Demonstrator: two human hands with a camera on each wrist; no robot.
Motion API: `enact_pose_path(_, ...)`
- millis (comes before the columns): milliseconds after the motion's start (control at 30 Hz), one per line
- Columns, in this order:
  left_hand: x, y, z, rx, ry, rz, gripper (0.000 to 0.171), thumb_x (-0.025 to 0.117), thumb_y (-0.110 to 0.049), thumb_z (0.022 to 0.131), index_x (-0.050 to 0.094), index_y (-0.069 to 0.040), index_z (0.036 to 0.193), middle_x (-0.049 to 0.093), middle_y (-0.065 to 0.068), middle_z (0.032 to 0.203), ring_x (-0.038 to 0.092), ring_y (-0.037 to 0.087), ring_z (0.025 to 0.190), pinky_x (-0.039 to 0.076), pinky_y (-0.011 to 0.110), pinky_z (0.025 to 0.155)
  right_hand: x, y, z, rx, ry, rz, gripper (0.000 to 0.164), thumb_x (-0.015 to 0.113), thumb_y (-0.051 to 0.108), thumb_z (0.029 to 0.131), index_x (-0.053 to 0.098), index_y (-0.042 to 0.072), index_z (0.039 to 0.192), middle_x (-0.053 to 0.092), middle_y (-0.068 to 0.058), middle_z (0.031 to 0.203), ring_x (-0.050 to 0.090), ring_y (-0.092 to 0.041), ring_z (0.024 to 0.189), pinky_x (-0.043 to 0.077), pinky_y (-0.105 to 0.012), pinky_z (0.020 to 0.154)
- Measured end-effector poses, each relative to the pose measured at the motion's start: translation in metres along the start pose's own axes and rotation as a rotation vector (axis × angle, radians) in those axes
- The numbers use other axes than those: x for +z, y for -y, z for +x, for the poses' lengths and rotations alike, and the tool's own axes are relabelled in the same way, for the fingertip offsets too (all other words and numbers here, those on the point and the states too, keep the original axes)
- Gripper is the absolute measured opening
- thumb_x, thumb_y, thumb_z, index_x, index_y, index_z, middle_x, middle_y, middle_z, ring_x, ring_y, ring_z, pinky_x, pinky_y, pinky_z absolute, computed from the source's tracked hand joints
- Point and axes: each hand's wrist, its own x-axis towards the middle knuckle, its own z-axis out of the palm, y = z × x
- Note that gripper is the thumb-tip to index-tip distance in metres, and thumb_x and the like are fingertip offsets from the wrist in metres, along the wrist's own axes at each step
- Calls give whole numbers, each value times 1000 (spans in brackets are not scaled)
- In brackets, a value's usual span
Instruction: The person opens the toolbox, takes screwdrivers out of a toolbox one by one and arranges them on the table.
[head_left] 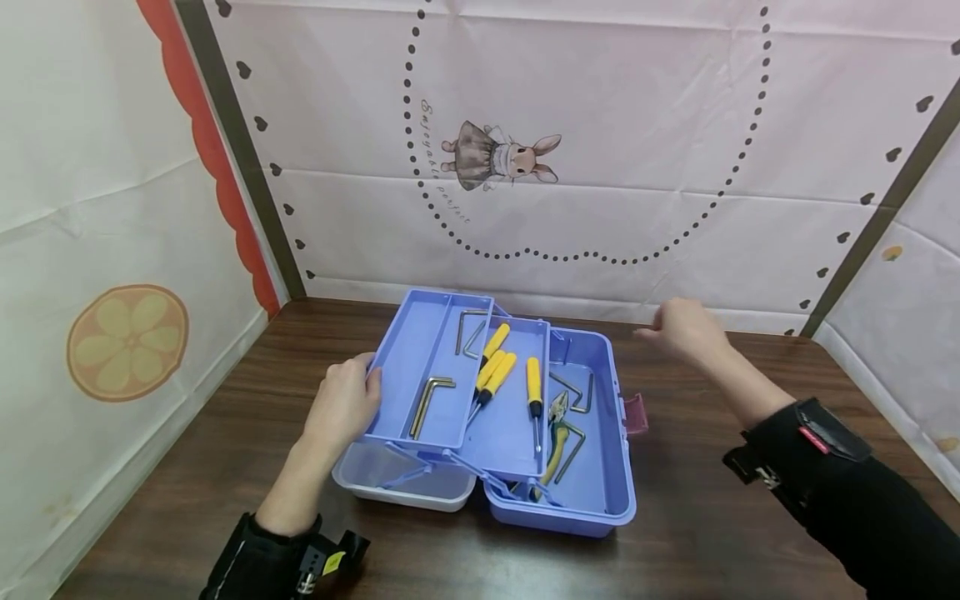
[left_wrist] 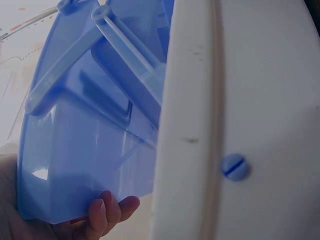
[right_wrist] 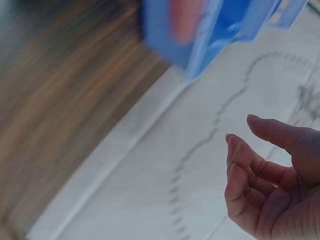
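A blue toolbox (head_left: 583,525) stands on the table with its tiers fanned out to the left. My left hand (head_left: 343,404) grips the left edge of the upper tray (head_left: 405,367); in the left wrist view its fingers (left_wrist: 112,207) curl under the tray's bottom. Apart from the box, to its right, my right hand (head_left: 686,332) is held in the air with loosely curled fingers and nothing in them. The upper tray carries hex keys (head_left: 429,404). Several yellow-handled screwdrivers (head_left: 534,392) lie in the middle tray (head_left: 517,450). Pliers (head_left: 557,442) rest in the bottom compartment with more hex keys (head_left: 573,454).
Under the raised trays lies the box's pale lid (head_left: 405,497). A pink latch (head_left: 635,414) sticks out on the right side. Printed white cloth walls (head_left: 600,125) enclose the brown wooden table (head_left: 697,500) at the back and sides.
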Motion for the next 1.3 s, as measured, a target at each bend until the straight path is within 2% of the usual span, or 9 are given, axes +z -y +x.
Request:
enact_pose_path(133, 0, 0, 0, -4, 4, 7, 34, 44, -5, 90, 46, 19, 115, 54, 34, 104, 59, 39, 85, 49, 46, 68, 4, 37, 9, -37, -1, -1, 43, 63, 27, 79, 42, 14, 43, 35, 5, 42, 33, -10, 42, 28, -24, 39)
enact_pose_path(300, 0, 0, 0, -9, 6, 9, 34, 44, -5, 90, 46, 19, 115, 54, 34, 104, 59, 39, 85, 49, 46, 68, 10, 77, 17, -41, 40, -33, 38, 64, 29, 80, 50, 12, 49, 44, 3, 45, 40, -12, 45, 32, -24, 40)
enact_pose_path(567, 0, 0, 1, -5, -1, 14, 34, 44, -5, 90, 47, 18, 114, 54, 34, 103, 60, 38, 83, 49, 46, 68, 28, 117, 23, -46, 86, -99, 27, 66, 29, 79, 58, 7, 65, 48, -1, 55, 46, -13, 49, 35, -22, 42)
enact_pose_path(800, 0, -1, 0, -12, 8, 8, 34, 43, -5, 90, 46, 18, 115, 55, 33, 103, 61, 37, 81, 50, 44, 66, 44, 133, 26, 28, 175, -164, 28, 65, 33, 79, 60, 6, 85, 53, -4, 70, 51, -17, 60, 39, -23, 46)
enact_pose_path(967, 0, -1, 0, -23, 18, 4, 34, 43, -6, 91, 46, 18, 116, 55, 33, 103, 61, 36, 79, 51, 43, 64, 52, 138, 28, 41, 243, -202, 34, 66, 33, 79, 61, 4, 96, 54, -5, 75, 53, -17, 62, 40, -25, 50)
enact_pose_path(1300, 0, 0, 0, -15, 6, 11, 34, 44, -5, 90, 47, 18, 115, 55, 34, 102, 60, 38, 82, 50, 45, 66, 66, 139, 30, 44, 286, -232, 37, 66, 30, 79, 60, 4, 105, 54, -7, 84, 52, -18, 65, 42, -27, 54)
